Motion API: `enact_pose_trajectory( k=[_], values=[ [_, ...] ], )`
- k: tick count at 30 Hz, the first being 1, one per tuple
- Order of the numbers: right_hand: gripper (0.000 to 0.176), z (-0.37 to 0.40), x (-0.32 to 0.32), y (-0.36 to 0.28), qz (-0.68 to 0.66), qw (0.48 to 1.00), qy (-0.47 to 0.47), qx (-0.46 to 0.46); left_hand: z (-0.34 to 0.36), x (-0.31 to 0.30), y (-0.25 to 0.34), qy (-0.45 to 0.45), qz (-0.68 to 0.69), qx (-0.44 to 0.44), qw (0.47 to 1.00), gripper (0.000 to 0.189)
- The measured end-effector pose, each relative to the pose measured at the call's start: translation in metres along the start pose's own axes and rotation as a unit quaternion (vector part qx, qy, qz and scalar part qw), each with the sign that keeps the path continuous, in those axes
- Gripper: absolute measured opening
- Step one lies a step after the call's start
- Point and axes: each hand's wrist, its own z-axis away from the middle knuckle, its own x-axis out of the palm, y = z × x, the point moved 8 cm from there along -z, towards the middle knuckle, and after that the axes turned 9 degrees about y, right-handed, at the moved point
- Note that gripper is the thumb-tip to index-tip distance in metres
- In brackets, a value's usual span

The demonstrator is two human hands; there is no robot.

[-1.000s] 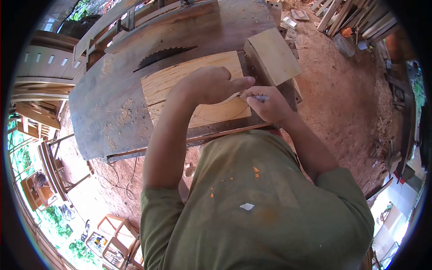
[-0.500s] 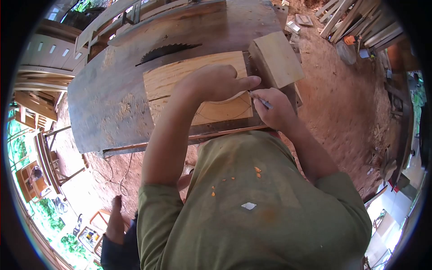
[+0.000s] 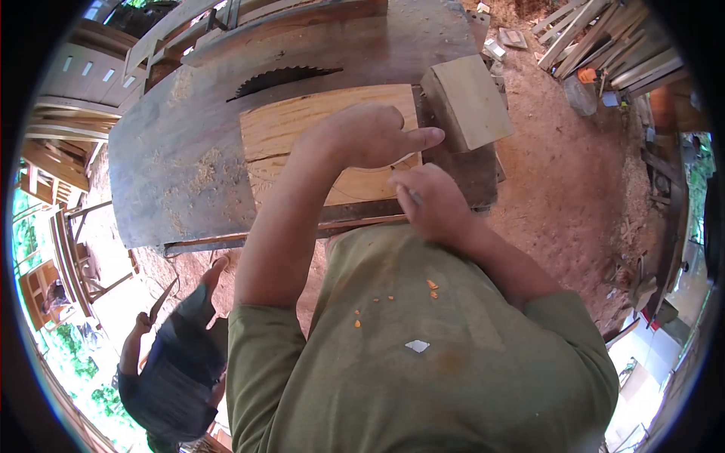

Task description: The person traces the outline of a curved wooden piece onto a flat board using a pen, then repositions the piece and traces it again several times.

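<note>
A light wooden board [image 3: 302, 124] lies flat on the worn bench top, a thin curved line drawn near its front edge. Over its right half is my left hand [image 3: 370, 136], fingers folded under and thumb stretched out to the right. Beside that thumb shows a curved pale edge; what the fingers press or hold is hidden. My right hand [image 3: 434, 200] pinches a pencil [image 3: 414, 196], its tip end over the board's front right corner. Most of the pencil is covered by the fingers.
A circular saw blade [image 3: 283, 81] rises from the bench top [image 3: 158, 189] behind the board. A thick wood block [image 3: 472, 102] stands at right. Sawdust [image 3: 204, 174] lies left. A co-worker in dark clothes [image 3: 177, 362] is at lower left, holding a thin pointed piece.
My right hand has moved left and slightly toward me with the pencil. The left hand has hardly moved. The co-worker has come further into view at lower left.
</note>
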Motion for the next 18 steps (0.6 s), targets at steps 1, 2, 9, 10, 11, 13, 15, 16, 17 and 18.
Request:
enact_pose_trajectory(
  k=[1,2,9,10,11,13,15,16,17,18],
  values=[
    [0.016,0.000,-0.001,0.007,0.000,1.000,-0.003,-0.002,0.001,0.000,-0.001,0.002,0.002,-0.002,1.000,0.105],
    [0.016,0.001,-0.010,0.024,-0.034,0.998,0.043,0.028,0.003,-0.001,-0.002,0.004,0.003,-0.004,1.000,0.105],
    [0.013,-0.010,-0.036,0.029,0.012,0.997,0.077,-0.006,0.009,-0.006,0.002,0.015,0.029,0.005,0.999,0.103],
    [0.013,-0.009,-0.030,0.022,0.036,0.997,0.059,-0.029,0.008,-0.005,0.001,0.018,0.030,0.003,0.999,0.103],
    [0.013,-0.008,-0.026,0.016,0.035,0.997,0.057,-0.032,0.008,-0.005,0.001,0.018,0.032,0.009,0.999,0.102],
    [0.013,-0.007,-0.010,0.004,0.086,0.996,0.012,-0.035,0.007,-0.006,0.002,0.020,0.037,0.010,0.999,0.101],
    [0.013,-0.005,-0.001,-0.003,0.040,0.998,-0.007,-0.041,0.009,-0.004,0.005,-0.016,0.038,0.022,0.999,0.100],
    [0.014,-0.005,0.005,-0.007,-0.003,0.999,-0.023,-0.043,0.009,-0.005,0.003,-0.012,0.041,0.015,0.999,0.100],
    [0.014,-0.006,0.008,-0.010,-0.006,0.998,-0.029,-0.048,0.009,-0.004,0.004,-0.021,0.039,0.018,0.999,0.100],
    [0.020,-0.005,0.017,-0.014,-0.038,0.995,-0.072,-0.057,0.008,-0.003,0.004,-0.031,0.037,0.022,0.999,0.101]
  ],
)
